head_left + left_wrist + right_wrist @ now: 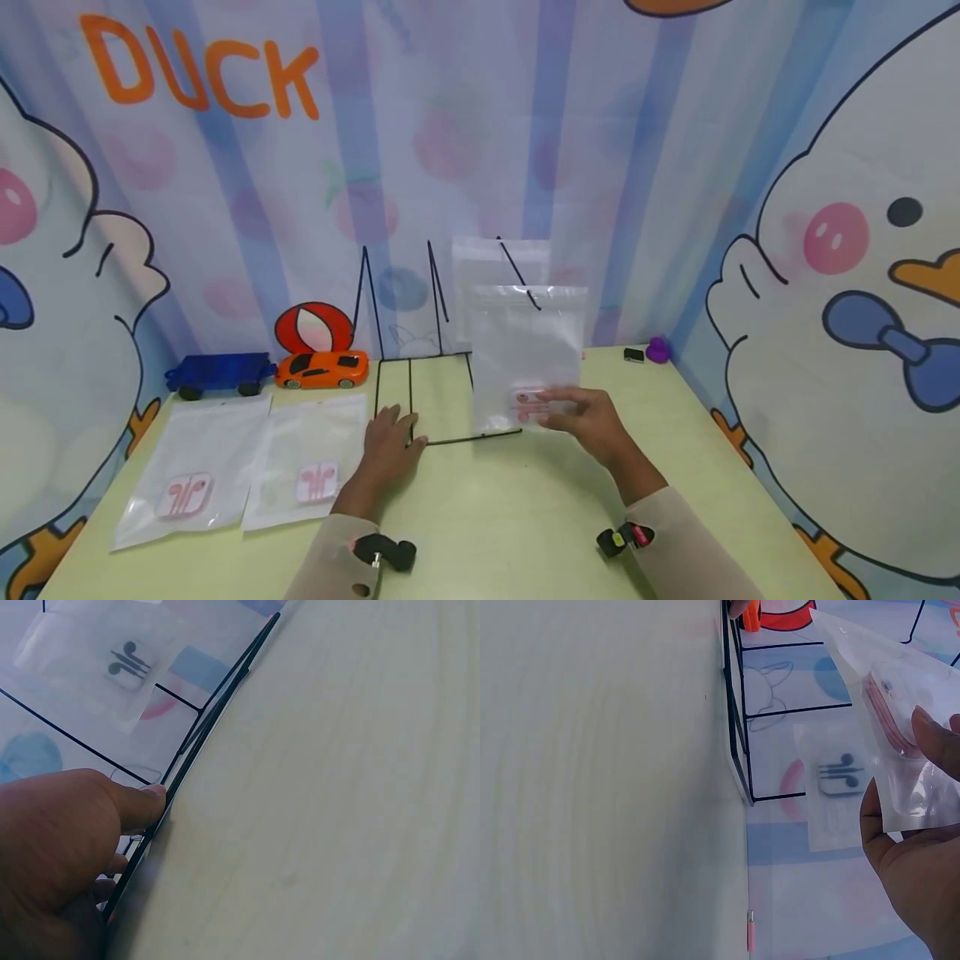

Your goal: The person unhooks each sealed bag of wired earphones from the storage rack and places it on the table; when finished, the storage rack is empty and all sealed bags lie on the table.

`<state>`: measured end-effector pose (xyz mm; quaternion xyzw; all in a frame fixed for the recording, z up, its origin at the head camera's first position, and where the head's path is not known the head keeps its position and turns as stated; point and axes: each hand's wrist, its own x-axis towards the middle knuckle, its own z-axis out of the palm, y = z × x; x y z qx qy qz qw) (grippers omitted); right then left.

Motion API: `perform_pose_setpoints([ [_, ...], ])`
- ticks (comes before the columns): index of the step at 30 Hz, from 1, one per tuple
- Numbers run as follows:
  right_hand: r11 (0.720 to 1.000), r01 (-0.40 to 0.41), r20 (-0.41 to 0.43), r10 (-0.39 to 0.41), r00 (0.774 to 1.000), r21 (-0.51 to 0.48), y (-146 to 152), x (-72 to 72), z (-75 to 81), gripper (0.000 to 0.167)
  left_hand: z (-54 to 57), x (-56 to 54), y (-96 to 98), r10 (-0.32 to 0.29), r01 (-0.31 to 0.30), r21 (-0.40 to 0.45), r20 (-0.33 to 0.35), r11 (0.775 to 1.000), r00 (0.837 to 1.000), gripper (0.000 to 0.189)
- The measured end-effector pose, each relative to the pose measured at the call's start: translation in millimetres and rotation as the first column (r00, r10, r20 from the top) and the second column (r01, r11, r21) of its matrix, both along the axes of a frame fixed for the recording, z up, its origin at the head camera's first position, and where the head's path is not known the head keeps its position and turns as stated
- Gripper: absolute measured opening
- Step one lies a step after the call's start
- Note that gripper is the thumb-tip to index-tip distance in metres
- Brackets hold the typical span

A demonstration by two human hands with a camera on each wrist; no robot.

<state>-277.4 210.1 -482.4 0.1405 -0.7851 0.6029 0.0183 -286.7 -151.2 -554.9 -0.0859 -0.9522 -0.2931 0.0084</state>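
Note:
My right hand [592,421] pinches the lower part of a white zip bag [528,350], thumb in front and fingers behind, at the pink boxed earphones [900,712] inside. The bag's top edge overlaps the tip of a slanting black hook [517,271] in the head view. Farther back along that hook hangs another white bag [480,258], its earphones showing dark in both wrist views. With fingers spread, my left hand [388,450] rests on the front left base of the black wire rack [450,442]; its thumb touches the rod in the left wrist view.
Two white bags with pink earphones lie at left, one bag [217,442] beside the other bag [330,433]. Behind them stand a blue toy trailer [228,372], an orange toy car [322,369] and a red round object [341,321]. A purple item [657,350] sits back right.

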Motion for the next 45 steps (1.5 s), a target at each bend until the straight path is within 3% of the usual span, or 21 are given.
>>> perform_pose_setpoints([
  [13,0.991,-0.078,-0.007,0.078,0.997,-0.107,2,16.4,-1.9,0.041,0.4,1.0,0.3,0.006,-0.006,0.004,-0.001,1.0,1.0,0.053],
  [22,0.991,-0.078,0.018,0.08,0.997,-0.112,4,24.7,-3.1,0.042,0.9,0.6,0.9,0.008,-0.008,0.002,-0.007,1.0,1.0,0.052],
  [35,0.979,-0.116,-0.039,0.111,0.993,-0.17,8,32.9,-6.5,0.032,0.2,-1.4,0.7,0.016,-0.016,-0.011,0.002,1.0,1.0,0.054],
  [45,0.979,-0.148,0.009,0.151,0.988,-0.141,16,33.4,-16.0,0.038,0.2,1.1,0.6,0.015,-0.015,0.006,-0.004,1.0,1.0,0.053],
])
